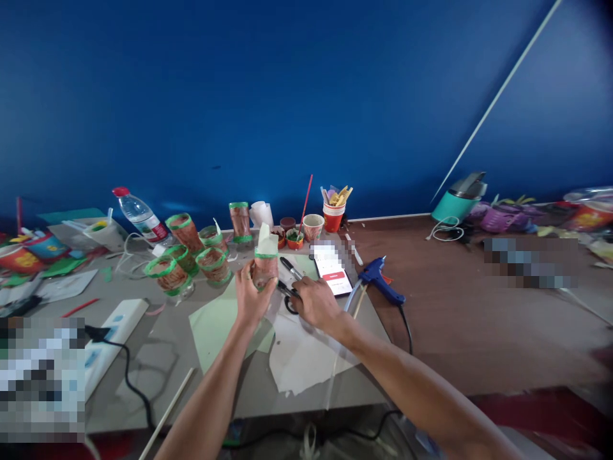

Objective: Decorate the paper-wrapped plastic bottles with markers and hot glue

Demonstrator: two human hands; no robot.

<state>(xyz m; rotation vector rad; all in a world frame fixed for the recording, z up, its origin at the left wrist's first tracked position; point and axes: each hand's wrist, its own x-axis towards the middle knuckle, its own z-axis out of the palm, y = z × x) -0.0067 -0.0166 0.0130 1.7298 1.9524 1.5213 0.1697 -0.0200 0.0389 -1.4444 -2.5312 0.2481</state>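
Observation:
My left hand (pixel 253 294) is wrapped round a small brown cup (pixel 265 267) that has pale paper (pixel 267 241) standing up out of its top. Just to the right, my right hand (pixel 313 300) holds a black marker (pixel 288 291) whose end points toward the cup. Black scissor handles (pixel 290 305) show partly under the right fingers. Another dark pen (pixel 290 267) lies behind that hand. A lit phone (pixel 332 271) rests beyond it, and white paper (pixel 304 351) lies below on pale green sheets (pixel 215 322).
Brown cups with green rims (pixel 167 275) and a bottle (pixel 143 217) stand at the left, near a white power strip (pixel 115 332). A blue glue gun (pixel 382 281) lies right of the phone. Paper cups (pixel 334 217) stand behind; a teal container (pixel 454 204) is farther right.

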